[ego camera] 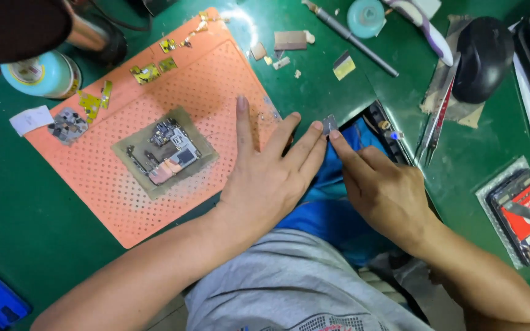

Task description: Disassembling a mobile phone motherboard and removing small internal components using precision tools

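Note:
My left hand point(269, 175) lies flat, fingers spread, over the near right corner of an orange perforated mat point(124, 190). Its middle fingertip touches a small grey metal piece point(330, 124). My right hand point(380, 187) rests on an opened phone point(380, 125) at the table's edge, and its index fingertip presses against the same grey piece from the other side. A circuit board point(170, 150) sits on a grey pad in the middle of the mat, left of my left hand.
Small yellow parts point(145, 73) lie along the mat's far edge. Tape rolls point(43, 75) point(365, 17), a metal rod point(354, 40), tweezers point(438, 116), a black mouse point(483, 58) and another opened phone point(521, 214) lie on the green table.

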